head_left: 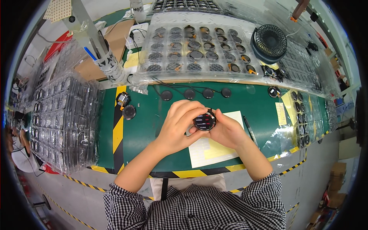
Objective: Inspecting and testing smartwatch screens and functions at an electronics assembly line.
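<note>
Black round display module (204, 121) w/ L hand (179, 125) & R hand (225, 132) fingers curled snug round rim: best keep fingertips off lit screen (202, 123).

Green tabletop (147, 124) is spread across the centre, edged at six o'clock with yellow-and-black striped tape (186, 174); pale glare is thrown on its surface toward three o'clock. Grey floor (88, 203) is shown between seven and eight o'clock and again at four, crossed by striped floor lines (90, 186), with cardboard boxes (337, 184) stacked near four. A pale metal post (80, 23) is raised between ten and eleven, its outline skewed by the lens.
</note>
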`<state>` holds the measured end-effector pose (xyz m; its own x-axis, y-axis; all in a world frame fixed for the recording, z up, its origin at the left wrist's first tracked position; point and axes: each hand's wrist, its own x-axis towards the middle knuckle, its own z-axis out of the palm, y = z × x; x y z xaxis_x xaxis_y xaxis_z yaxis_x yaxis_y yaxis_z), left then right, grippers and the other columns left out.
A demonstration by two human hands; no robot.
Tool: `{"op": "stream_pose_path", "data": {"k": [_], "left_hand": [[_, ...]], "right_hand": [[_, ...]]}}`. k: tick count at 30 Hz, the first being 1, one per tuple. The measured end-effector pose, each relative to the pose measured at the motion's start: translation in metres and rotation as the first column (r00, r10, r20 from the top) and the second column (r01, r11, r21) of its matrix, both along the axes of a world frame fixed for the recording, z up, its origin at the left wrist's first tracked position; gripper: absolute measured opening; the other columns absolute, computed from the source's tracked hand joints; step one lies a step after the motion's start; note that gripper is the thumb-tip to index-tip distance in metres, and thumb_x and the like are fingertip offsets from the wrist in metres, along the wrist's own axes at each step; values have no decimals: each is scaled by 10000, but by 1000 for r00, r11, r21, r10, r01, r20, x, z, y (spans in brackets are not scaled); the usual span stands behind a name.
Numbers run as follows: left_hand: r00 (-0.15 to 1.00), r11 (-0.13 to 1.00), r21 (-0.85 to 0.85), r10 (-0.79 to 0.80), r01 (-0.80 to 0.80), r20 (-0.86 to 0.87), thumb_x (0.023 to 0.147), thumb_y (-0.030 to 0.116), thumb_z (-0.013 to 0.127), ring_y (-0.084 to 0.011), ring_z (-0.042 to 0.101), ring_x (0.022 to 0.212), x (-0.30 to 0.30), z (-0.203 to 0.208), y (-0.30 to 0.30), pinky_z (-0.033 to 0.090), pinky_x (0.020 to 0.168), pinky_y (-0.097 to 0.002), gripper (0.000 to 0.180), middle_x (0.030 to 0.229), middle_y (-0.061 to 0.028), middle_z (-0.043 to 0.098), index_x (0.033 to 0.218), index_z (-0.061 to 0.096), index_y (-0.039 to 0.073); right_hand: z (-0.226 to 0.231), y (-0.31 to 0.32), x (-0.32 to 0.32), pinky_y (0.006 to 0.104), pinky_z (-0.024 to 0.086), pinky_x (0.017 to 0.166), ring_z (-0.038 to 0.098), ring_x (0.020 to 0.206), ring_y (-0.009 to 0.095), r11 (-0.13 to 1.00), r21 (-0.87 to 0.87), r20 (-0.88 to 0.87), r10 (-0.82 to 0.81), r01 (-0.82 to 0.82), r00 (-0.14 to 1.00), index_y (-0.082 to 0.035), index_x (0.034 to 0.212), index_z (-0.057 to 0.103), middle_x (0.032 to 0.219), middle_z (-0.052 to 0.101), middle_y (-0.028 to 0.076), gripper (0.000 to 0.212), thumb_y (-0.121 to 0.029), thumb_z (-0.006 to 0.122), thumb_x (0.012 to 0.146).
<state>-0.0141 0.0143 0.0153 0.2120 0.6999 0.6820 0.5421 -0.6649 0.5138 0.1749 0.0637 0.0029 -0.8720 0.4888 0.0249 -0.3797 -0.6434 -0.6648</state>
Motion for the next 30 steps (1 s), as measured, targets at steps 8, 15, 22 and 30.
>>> {"op": "stream_pose_path", "data": {"k": [8, 15, 22, 30], "left_hand": [[998, 994, -109, -19, 25, 59, 667, 119, 815, -332, 477, 1144, 0, -3, 1, 398, 985, -432, 686, 1260, -116, 473, 1281, 515, 60], [998, 976, -216, -26, 12, -65, 664, 227, 827, -368, 447, 1180, -2, -10, 3, 383, 1002, -443, 784, 1279, -159, 443, 1323, 447, 37], [965, 967, -254, -87, 21, -249, 672, 283, 816, -371, 448, 1179, 9, -21, 2, 381, 1007, -459, 751, 1233, -164, 473, 1269, 469, -13], [956, 960, -278, -112, 34, -270, 703, 230, 796, -343, 493, 1140, 10, -22, 1, 408, 962, -450, 675, 1171, -153, 539, 1256, 486, -1]], "right_hand": [[-4, 7, 5, 412, 442, 999, 588, 1081, 259, 987, -105, 16, -119, 120, 993, -11, 1345, 447, 1258, 561, 147, 511, -410, 373, 1035], [8, 24, 17, 439, 397, 1068, 579, 1104, 261, 926, -200, -77, -340, 319, 937, -24, 1413, 367, 1325, 508, 168, 519, -379, 393, 1035], [4, 25, 18, 432, 402, 1055, 565, 1103, 262, 919, -217, -69, -352, 331, 933, -22, 1387, 414, 1284, 540, 164, 509, -364, 457, 1013], [5, 25, 17, 445, 406, 1055, 562, 1090, 276, 905, -224, -56, -383, 362, 922, -24, 1390, 408, 1281, 541, 160, 490, -338, 452, 1017]]}}
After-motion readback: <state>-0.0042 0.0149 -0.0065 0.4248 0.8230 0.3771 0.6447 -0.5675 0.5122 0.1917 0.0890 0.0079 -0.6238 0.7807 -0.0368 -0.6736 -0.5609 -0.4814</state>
